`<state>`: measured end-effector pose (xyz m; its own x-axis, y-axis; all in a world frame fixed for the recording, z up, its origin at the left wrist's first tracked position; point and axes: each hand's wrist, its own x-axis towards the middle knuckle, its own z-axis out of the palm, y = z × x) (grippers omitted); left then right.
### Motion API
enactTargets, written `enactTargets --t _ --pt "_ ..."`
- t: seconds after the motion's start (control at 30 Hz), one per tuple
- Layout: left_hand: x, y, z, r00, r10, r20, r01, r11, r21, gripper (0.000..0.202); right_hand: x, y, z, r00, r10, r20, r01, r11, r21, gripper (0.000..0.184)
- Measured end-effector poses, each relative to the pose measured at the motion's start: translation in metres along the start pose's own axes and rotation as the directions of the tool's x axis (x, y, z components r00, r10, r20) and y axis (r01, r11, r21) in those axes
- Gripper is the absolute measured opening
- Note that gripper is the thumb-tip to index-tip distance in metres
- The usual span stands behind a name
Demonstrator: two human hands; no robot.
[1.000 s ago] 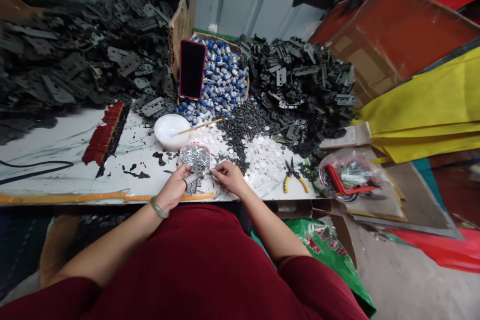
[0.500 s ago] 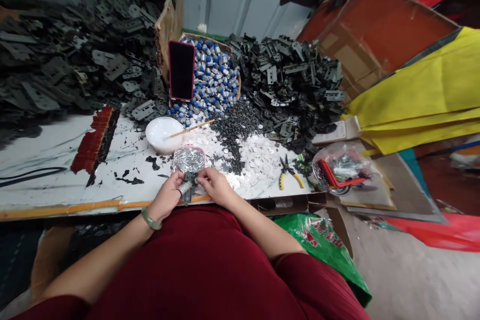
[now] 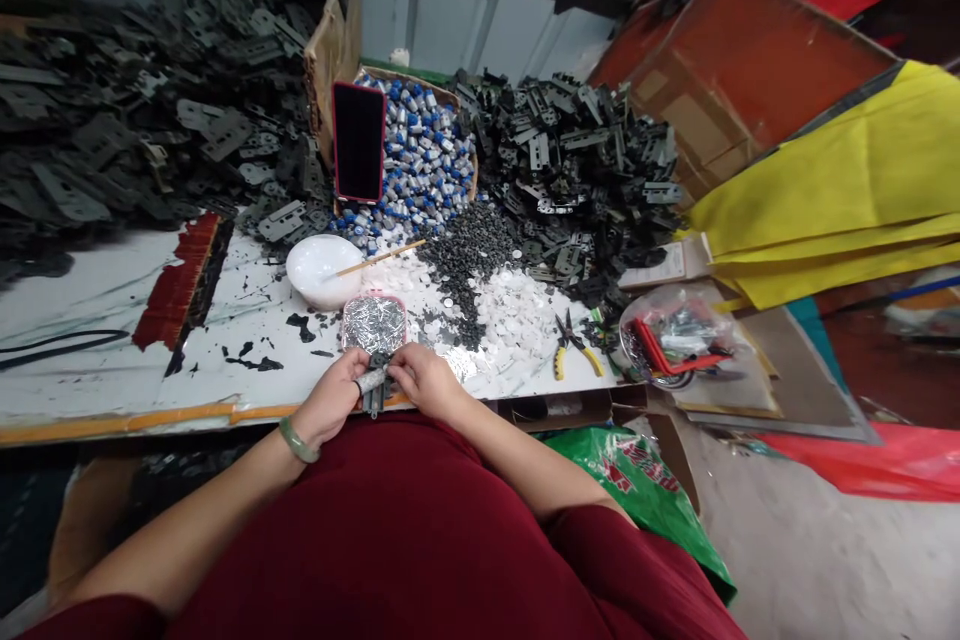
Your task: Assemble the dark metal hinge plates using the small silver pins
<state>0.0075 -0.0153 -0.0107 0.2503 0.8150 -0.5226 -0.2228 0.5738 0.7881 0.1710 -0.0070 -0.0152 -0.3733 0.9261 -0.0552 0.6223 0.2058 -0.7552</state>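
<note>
Though pinched between left hand (image 3: 328, 398) and right hand (image 3: 427, 382), both closed on it: one dark metal hinge plate (image 3: 376, 388), over the front edge of the counter (image 3: 112, 295), liable to drop on any slackened grip. Also: foil-lined tray (image 3: 375, 297) of small metal pins (image 3: 373, 325), just behind the hands; cardboard box (image 3: 409, 88) of blue-and-silver cylinders (image 3: 424, 155), farther back; white bowl (image 3: 319, 270) with wooden stick (image 3: 382, 258) at its rim.
</note>
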Motion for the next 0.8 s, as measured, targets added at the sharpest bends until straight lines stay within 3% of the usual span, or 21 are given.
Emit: enactTargets --t 0.1,0.17,0.23,0.3,0.43,0.53,0.63,0.73,0.8 --pt "0.002 0.0 0.001 0.999 -0.038 0.0 0.038 0.999 0.003 0.033 0.009 0.018 -0.016 0.993 -0.011 0.117 0.014 1.0 -0.023 0.01" --pt "0.004 0.0 0.001 1.0 -0.03 -0.001 0.03 1.0 0.0 0.033 0.019 0.033 -0.029 0.996 0.056 0.07 -0.042 0.981 -0.187 0.015" --pt "0.005 0.001 0.002 1.0 -0.013 -0.001 0.013 1.0 0.002 0.033 0.028 0.047 -0.04 0.994 0.113 -0.017 -0.11 0.907 -0.407 0.019" --pt "0.006 0.002 0.003 1.0 -0.008 -0.002 0.008 1.0 0.013 0.033 0.035 0.057 -0.047 0.993 0.115 -0.008 -0.1 0.821 -0.562 0.021" --pt "0.005 0.005 0.004 1.0 -0.01 -0.009 0.01 0.999 0.033 0.033 0.037 0.063 -0.049 0.994 0.101 0.044 -0.045 0.739 -0.672 0.022" --pt "0.006 0.005 0.005 1.0 -0.011 -0.019 0.012 0.999 0.051 0.032 0.035 0.058 -0.046 0.994 0.11 -0.017 -0.095 0.766 -0.636 0.019" --pt "0.007 0.003 0.006 1.0 0.003 -0.024 -0.001 0.997 0.074 0.031 0.028 0.045 -0.039 0.983 0.151 -0.099 -0.179 0.886 -0.427 0.016" --pt "0.009 0.001 0.008 0.999 0.035 -0.003 -0.035 0.995 0.093 0.031 0.02 0.027 -0.027 0.995 0.097 -0.03 -0.101 0.976 -0.196 0.011" --pt "0.008 0.001 0.009 0.999 0.054 0.008 -0.054 0.993 0.103 0.031 0.016 0.015 -0.022 0.999 0.027 0.035 -0.021 0.988 -0.154 0.008"
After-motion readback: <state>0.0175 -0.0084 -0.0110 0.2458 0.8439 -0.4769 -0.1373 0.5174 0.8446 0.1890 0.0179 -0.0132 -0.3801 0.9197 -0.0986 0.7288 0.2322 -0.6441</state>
